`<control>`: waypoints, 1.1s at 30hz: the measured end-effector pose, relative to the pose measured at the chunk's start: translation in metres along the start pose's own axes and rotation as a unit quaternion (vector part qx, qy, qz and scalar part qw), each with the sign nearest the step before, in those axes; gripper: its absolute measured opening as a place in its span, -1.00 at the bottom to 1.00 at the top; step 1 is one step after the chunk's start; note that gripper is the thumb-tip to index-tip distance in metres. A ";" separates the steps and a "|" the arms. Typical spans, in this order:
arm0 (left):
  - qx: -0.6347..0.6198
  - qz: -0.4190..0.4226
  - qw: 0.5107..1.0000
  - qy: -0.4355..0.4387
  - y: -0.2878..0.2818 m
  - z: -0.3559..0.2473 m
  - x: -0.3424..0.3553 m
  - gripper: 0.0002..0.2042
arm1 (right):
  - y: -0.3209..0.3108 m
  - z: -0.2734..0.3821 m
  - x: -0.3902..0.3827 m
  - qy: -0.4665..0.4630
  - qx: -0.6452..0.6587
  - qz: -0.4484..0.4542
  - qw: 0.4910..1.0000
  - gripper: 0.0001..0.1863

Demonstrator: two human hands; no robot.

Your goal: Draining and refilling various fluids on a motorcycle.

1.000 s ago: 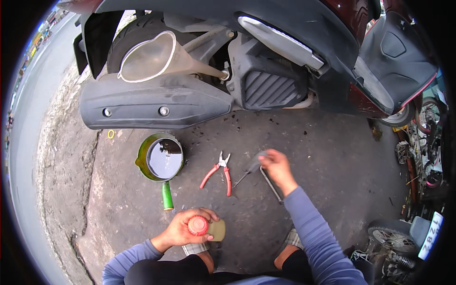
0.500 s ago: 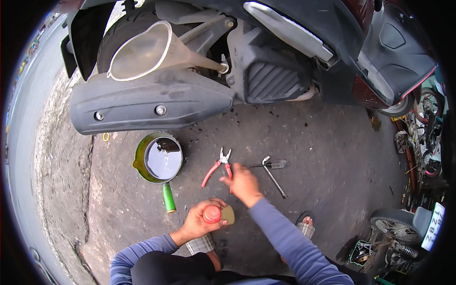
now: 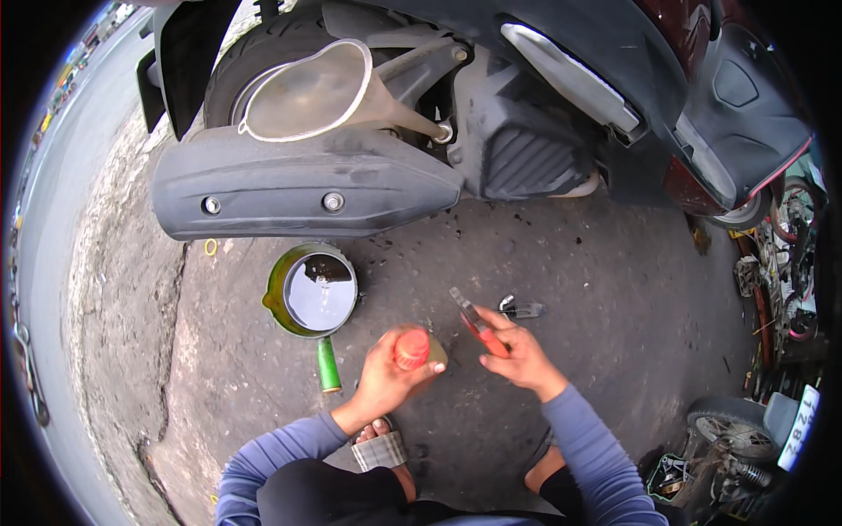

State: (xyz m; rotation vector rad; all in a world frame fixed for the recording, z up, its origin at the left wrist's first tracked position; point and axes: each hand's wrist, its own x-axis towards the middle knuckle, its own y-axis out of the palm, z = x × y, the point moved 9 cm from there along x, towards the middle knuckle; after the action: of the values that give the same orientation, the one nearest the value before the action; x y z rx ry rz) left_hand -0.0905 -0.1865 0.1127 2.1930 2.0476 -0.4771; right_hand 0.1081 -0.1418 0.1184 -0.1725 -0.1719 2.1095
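My left hand (image 3: 386, 379) is wrapped round a bottle with a red cap (image 3: 412, 349), held upright. Only a bit of the yellowish bottle body shows beside my fingers. In my right hand (image 3: 526, 361) are red-handled pliers (image 3: 480, 328), lifted off the ground with their jaws pointing up and away, apart from the bottle. Just beyond that hand lies a clear-handled screwdriver (image 3: 529, 310). Beside it shows the head of a metal wrench (image 3: 507, 303), the rest hidden behind my hand. To the left stands a green-handled pot (image 3: 328, 364) with dark liquid in it.
A scooter fills the far side, its grey exhaust cover (image 3: 298, 195) lowest. A translucent funnel (image 3: 307, 92) rests above that cover, its spout in an opening of the engine. Motorcycle parts and a wheel (image 3: 728, 421) crowd the right edge. A yellow ring (image 3: 210, 247) lies on the ground.
My right hand has picked up the pliers from the ground and drawn them right. My left hand has lifted the bottle slightly and moved it a little away from me.
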 end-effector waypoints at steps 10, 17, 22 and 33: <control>0.157 -0.040 0.978 0.129 0.023 -0.025 0.038 -0.49 | -0.012 0.036 -0.028 0.117 -0.104 0.078 0.985 -0.76; 0.180 -0.052 0.972 0.141 0.030 -0.030 0.042 -0.49 | -0.019 0.085 -0.029 0.004 -0.468 -0.009 0.884 -0.67; 0.192 -0.066 0.968 0.149 0.034 -0.029 0.040 -0.48 | -0.017 0.087 -0.026 0.003 -0.552 -0.006 0.834 -0.72; 0.157 -0.107 0.966 0.173 0.033 -0.025 0.044 -0.55 | -0.012 0.096 -0.028 0.001 -0.625 0.019 0.780 -0.83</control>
State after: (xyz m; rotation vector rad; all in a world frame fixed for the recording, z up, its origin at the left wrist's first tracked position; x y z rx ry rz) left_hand -0.0523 -0.1400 0.1192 2.3816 2.5677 -0.4978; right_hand 0.1135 -0.1647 0.2165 -0.9531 -1.5654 1.6885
